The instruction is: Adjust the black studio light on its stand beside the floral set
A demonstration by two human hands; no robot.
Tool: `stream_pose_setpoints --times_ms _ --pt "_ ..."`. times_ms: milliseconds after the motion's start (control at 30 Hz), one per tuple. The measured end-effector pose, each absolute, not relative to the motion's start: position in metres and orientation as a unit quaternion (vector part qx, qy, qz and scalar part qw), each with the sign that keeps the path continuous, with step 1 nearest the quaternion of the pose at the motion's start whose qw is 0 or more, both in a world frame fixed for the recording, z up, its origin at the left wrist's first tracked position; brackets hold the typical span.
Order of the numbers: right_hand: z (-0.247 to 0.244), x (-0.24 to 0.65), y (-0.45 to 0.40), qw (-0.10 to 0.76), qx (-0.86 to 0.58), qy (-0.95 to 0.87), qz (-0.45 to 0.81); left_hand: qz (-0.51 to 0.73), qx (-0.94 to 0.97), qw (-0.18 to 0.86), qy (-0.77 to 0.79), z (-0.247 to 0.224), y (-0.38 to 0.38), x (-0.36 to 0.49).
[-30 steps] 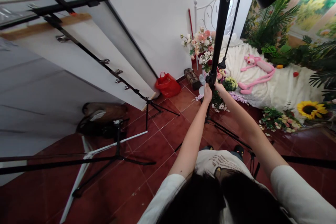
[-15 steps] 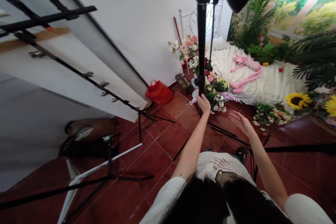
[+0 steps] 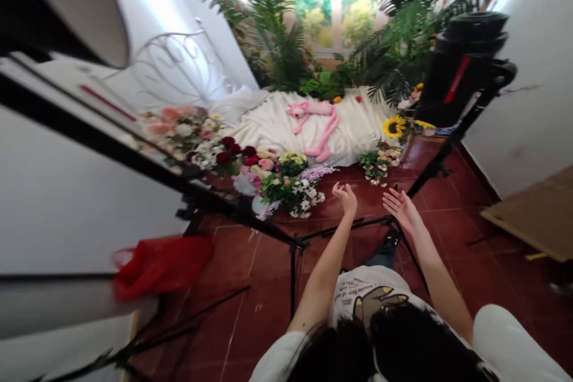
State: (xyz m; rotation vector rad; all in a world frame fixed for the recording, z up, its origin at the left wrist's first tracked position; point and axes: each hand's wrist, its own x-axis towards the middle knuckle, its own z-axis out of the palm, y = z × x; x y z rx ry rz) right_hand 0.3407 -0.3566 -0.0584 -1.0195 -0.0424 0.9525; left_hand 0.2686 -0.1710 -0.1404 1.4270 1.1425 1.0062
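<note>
My left hand [image 3: 345,199] is raised over the tiled floor with its fingers apart and slightly curled, holding nothing. It is nearest to the bunch of white and purple flowers [image 3: 293,191]. To its right, my right hand [image 3: 401,209] is spread, palm showing and empty, beside the lower part of the right light stand [image 3: 432,168]. Beyond both hands a pink plush toy [image 3: 329,125] lies on a cream cloth [image 3: 264,125]. The hands are apart from each other.
The left light stand [image 3: 111,142] slants across the left side. A red bag [image 3: 163,264] lies below it. At the right are a black studio lamp [image 3: 461,71] and a brown board [image 3: 537,212]. Sunflowers [image 3: 394,126] and palm leaves stand near the cloth.
The view has swung to the right, bringing the right lamp into sight. My left hand, earlier at the black stand's pole, is now away from it with fingers apart.
</note>
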Motion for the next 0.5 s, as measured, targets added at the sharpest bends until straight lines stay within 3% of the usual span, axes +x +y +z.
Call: stream_pose_setpoints --times_ms 267,400,500 --pt "-0.033 0.390 -0.421 0.844 -0.410 0.054 0.341 0.327 0.687 0.630 0.155 -0.073 -0.229 0.396" --pt "-0.024 0.420 -0.430 0.867 -0.368 0.067 0.330 0.287 0.740 0.608 -0.014 -0.044 -0.258 0.434" --pt "-0.017 0.441 -0.428 0.863 -0.354 0.087 0.349 0.276 0.757 0.590 -0.046 -0.032 -0.272 0.454"
